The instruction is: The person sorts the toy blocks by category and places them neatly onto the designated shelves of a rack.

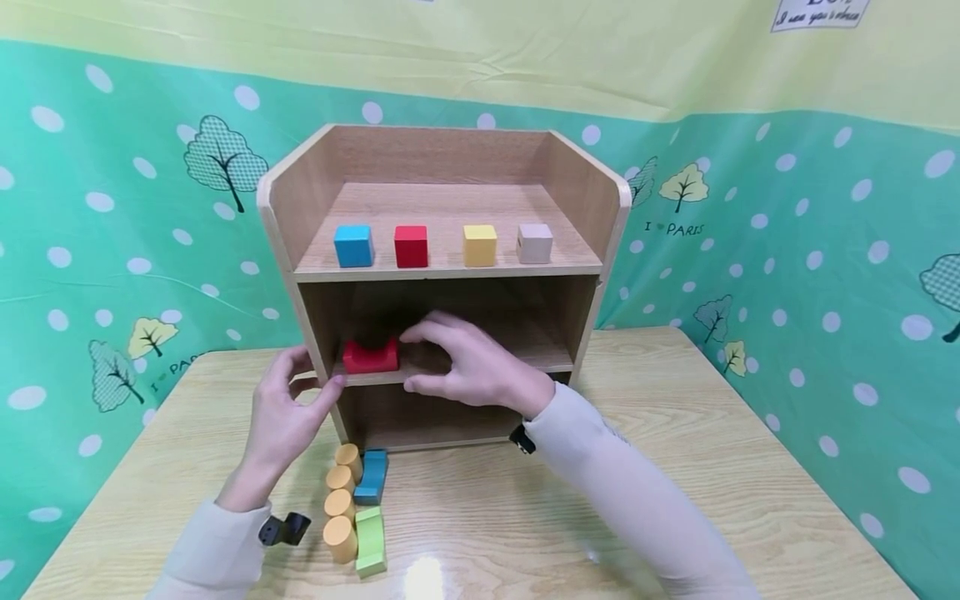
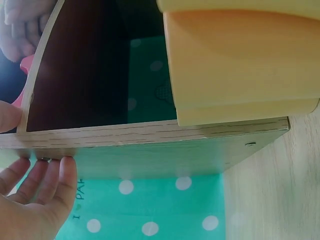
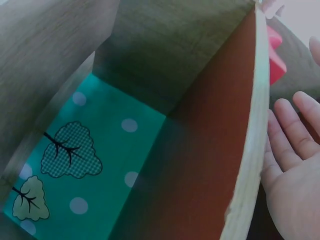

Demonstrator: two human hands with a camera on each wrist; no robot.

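A small wooden shelf unit [image 1: 450, 272] stands on the table. On its middle board, at the left end, sits a red block [image 1: 371, 358] with a curved notch in its top. My left hand [image 1: 281, 417] grips the unit's left side panel, thumb at the front edge and fingertips against the outer face, as the left wrist view shows. To the right of the red block is my right hand [image 1: 480, 362], reaching into the middle compartment. Its fingers [image 3: 287, 135] are extended and spread, with a gap between them and the block in the right wrist view.
On the top board stand a blue cube [image 1: 354, 247], a red cube [image 1: 411, 247], a yellow cube [image 1: 479, 246] and a pale grey cube [image 1: 534, 244]. Several orange cylinders [image 1: 340, 537] line the table front left, beside blue [image 1: 371, 477] and green [image 1: 371, 542] curved blocks.
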